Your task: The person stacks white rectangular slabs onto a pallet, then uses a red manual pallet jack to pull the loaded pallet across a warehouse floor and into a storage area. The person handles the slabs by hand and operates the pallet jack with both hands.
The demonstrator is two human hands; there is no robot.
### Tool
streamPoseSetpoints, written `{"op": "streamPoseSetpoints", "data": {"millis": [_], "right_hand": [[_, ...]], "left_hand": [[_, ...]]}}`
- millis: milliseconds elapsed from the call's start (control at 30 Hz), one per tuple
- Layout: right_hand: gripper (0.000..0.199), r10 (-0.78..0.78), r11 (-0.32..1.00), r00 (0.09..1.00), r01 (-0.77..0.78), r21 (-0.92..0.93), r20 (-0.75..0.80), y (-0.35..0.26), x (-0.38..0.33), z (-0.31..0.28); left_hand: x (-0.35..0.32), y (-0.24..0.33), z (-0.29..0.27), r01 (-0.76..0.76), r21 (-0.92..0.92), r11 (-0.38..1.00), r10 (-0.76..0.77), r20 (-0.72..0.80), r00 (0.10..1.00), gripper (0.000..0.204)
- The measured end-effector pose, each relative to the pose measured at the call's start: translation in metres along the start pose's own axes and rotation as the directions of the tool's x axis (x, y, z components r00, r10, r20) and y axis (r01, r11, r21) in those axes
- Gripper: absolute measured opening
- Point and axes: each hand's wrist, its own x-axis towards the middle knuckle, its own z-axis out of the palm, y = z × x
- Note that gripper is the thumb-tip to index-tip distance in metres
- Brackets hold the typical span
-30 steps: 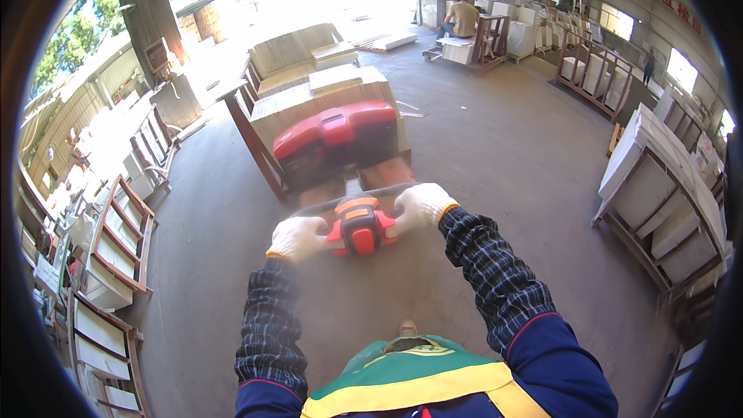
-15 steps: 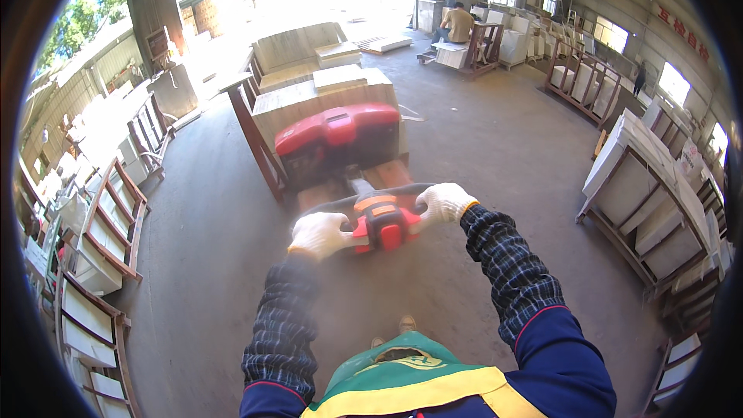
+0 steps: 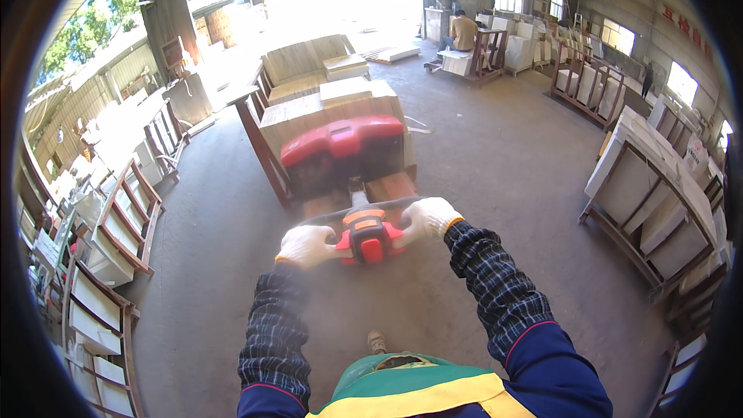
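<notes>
2 gloved hands [image 3: 430,217], both curled, gripping a black and red handle [image 3: 365,234]

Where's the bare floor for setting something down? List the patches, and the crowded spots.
Floor looks mostly bare right of the red-topped truck, out to the right-hand rack, and left of it, out to the left-hand rack. Crowded: straight ahead, with pale slabs beyond the truck, and along both sides, lined with racks.

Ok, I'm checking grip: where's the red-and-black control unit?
In the head view, the control unit sits just below centre, between the left hand and right hand, below the red cover.
</notes>
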Motion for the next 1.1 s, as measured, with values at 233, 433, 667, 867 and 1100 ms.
{"op": "streamPoseSetpoints", "data": {"millis": [233,433,667,867,1100], "right_hand": [[0.069,-0.021,0.998,0.999,0.024,0.066,-0.045,-0.015,-0.036,0.006],[0.070,-0.044,0.994,0.997,0.050,0.098,-0.070,-0.026,-0.062,0.013],[0.075,-0.026,0.993,0.996,0.035,0.113,-0.085,-0.042,-0.102,0.020],[0.083,0.038,0.998,0.999,-0.039,0.054,0.007,-0.057,-0.130,0.025],[0.081,0.047,0.999,0.999,-0.047,0.020,-0.005,-0.074,-0.160,0.039]], "left_hand": [[-0.032,0.008,0.007,0.038,-0.012,0.999,-0.038,-0.017,0.999,0.061],[-0.063,0.014,0.012,0.015,-0.021,1.000,-0.017,-0.092,0.996,0.065],[-0.099,0.019,0.019,-0.041,-0.002,0.999,0.040,-0.118,0.992,0.067],[-0.133,0.028,0.020,-0.048,-0.005,0.999,0.048,-0.061,0.997,0.070],[-0.173,0.030,0.025,-0.054,-0.035,0.998,0.053,-0.046,0.998,0.072]]}}
